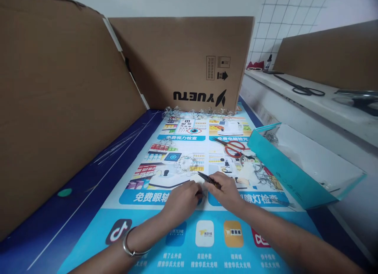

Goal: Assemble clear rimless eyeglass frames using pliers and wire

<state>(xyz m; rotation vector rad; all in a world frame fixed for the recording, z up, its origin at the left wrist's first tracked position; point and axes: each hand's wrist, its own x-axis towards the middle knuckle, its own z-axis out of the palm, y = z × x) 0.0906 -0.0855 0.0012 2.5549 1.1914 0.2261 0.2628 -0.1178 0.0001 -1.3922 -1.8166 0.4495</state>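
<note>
My left hand (183, 198) rests on the printed poster (189, 234) with its fingers curled and pinched together; what it pinches is too small to make out. A silver bangle (131, 246) sits on that wrist. My right hand (225, 189) touches the left one and grips a thin dark pointed tool (208, 178), whose tip points up and left. Just beyond the hands lies a small clear tangle of wire or beads (186, 163).
Red-handled scissors (233, 147) lie on the poster ahead right. A teal-rimmed white tray (295, 179) stands at the right. Cardboard sheets (183, 61) wall the left and back. Clear beads (177, 112) line the back. Black scissors (307, 90) lie on the right-hand ledge.
</note>
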